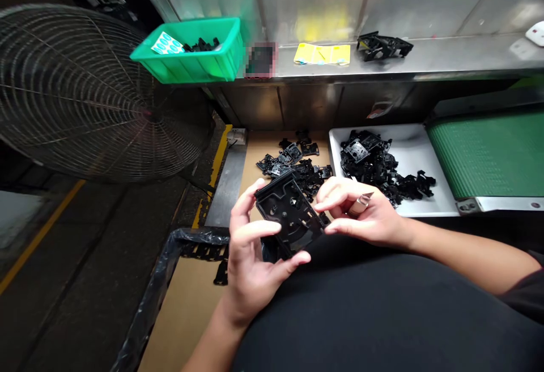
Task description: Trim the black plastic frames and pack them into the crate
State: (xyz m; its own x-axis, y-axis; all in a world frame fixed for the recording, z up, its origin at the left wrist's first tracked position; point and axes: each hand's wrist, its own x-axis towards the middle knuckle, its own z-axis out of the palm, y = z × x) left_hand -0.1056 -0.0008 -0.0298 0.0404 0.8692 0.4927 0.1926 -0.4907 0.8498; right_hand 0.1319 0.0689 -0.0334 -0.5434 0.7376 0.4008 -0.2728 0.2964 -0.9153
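A flat black plastic part (291, 213) with slots and raised details is held tilted above my lap. My left hand (255, 253) grips it along its left and lower edges, fingers and thumb wrapped round it. My right hand (361, 210) is closed at the part's right edge, thumb and fingertips pinching its corner. A pointed metal piece (361, 203) sits on a finger of my right hand. Behind the held part, a pile of black parts (304, 171) lies on brown cardboard (250, 174).
A white tray (429, 205) of black pieces stands beside a green conveyor belt (488, 151). On the steel shelf (446, 63) are a green bin (195, 66), yellow labels (322, 54) and a black part (382, 46). A large fan (97, 94) stands left; a bag-lined box (170, 315) is below.
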